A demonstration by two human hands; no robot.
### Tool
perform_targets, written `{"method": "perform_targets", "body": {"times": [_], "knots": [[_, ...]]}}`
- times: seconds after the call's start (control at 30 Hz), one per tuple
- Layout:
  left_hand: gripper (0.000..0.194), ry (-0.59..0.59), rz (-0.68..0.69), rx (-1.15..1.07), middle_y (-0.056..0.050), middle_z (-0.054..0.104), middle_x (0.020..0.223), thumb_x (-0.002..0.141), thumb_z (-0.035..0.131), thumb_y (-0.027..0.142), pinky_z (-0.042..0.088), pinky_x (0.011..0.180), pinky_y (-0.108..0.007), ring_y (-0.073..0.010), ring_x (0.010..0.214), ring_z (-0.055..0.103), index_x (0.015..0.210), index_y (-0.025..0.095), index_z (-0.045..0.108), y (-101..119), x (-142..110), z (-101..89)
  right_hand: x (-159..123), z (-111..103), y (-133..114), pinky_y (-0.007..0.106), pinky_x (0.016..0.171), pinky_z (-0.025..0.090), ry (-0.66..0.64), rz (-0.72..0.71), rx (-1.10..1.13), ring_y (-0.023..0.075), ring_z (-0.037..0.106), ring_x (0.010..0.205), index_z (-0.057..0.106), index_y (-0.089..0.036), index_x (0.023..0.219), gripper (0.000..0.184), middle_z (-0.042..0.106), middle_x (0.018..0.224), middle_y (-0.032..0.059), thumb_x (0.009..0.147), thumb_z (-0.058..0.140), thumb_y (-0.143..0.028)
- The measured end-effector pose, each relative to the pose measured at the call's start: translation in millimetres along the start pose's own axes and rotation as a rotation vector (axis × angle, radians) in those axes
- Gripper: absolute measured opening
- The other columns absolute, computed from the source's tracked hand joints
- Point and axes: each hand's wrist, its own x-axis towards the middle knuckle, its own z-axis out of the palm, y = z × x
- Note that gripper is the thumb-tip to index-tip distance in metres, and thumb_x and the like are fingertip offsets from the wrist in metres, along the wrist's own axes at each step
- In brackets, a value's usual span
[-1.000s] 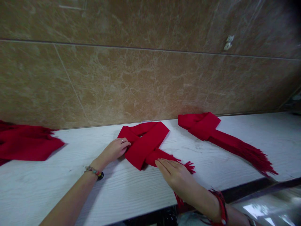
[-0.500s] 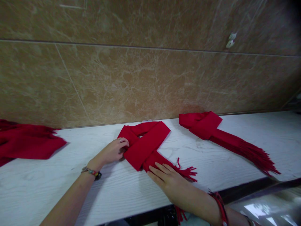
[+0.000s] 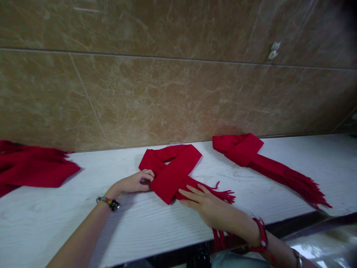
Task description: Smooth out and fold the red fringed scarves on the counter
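Note:
A red fringed scarf (image 3: 174, 173) lies crossed over itself in a loop on the white wood-grain surface (image 3: 131, 219). At the left edge of the crossing, my left hand (image 3: 138, 181) has its fingers curled on the cloth, thumb beneath and fingertips on top. My right hand (image 3: 208, 204) rests flat with fingers spread on the scarf's fringed tail, to the right of the crossing. Some red fringe hangs over the front edge below my right wrist.
A second red scarf (image 3: 245, 150), folded in a loop with its fringe to the right, lies by the wall. More red cloth (image 3: 41, 167) lies at far left. A brown marbled wall (image 3: 173, 96) rises behind. The dark front edge (image 3: 295, 223) runs along the near side.
My right hand has slid slightly up and right along the tail, with its fingers wider apart. The front flap of the scarf has shifted a little right. My left hand stays at the crossing.

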Motion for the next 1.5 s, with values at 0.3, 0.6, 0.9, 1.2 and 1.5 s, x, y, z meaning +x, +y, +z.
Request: {"method": "perform_targets", "body": {"times": [0.3,0.6,0.9,1.2,1.5], "knots": [[0.047,0.13,-0.086,-0.122,-0.004,0.053,0.107,0.074,0.06,0.036,0.038,0.087,-0.03,-0.0176,0.098,0.049,0.115,0.02,0.047,4.0,-0.8,4.8,24.9,33.4,-17.6,0.031,0.082,0.048,0.389,0.02,-0.331,0.0208,0.058,0.098,0.059,-0.007,0.107,0.029,0.064,0.104,0.0136,0.081,0.046,-0.007],[0.037,0.239,-0.079,0.293,-0.008,0.05,0.121,0.083,0.05,0.034,0.031,0.098,-0.037,-0.0205,0.112,0.043,0.119,0.023,0.052,2.9,6.8,10.1,21.3,24.8,-39.9,0.038,0.082,0.046,0.356,0.022,-0.264,0.0233,0.055,0.1,0.06,-0.012,0.106,0.025,0.062,0.109,0.0095,0.084,0.048,-0.014],[0.044,0.259,-0.074,0.3,-0.008,0.053,0.123,0.084,0.048,0.039,0.033,0.097,-0.035,-0.0191,0.111,0.047,0.122,0.019,0.048,7.0,8.3,16.2,21.2,11.4,-42.7,0.044,0.083,0.042,0.168,0.09,-0.135,0.0244,0.048,0.104,0.049,-0.016,0.119,0.033,0.053,0.123,0.0096,0.087,0.04,-0.015],[0.052,0.297,-0.117,0.232,-0.004,0.063,0.095,0.074,0.061,0.033,0.042,0.08,-0.028,-0.0155,0.085,0.057,0.123,0.018,0.047,6.0,13.5,15.3,17.7,5.0,-45.7,0.039,0.083,0.043,0.197,-0.013,-0.119,0.021,0.05,0.103,0.056,-0.017,0.099,0.018,0.06,0.111,0.0051,0.087,0.042,-0.013],[0.034,0.386,-0.083,0.268,-0.006,0.063,0.1,0.084,0.048,0.031,0.042,0.083,-0.03,-0.0163,0.09,0.056,0.116,0.018,0.053,6.1,16.3,21.6,17.5,35.5,-39.6,0.034,0.081,0.047,0.418,0.138,-0.322,0.0232,0.058,0.096,0.058,-0.006,0.105,0.027,0.063,0.102,0.0167,0.081,0.045,-0.006]]}}
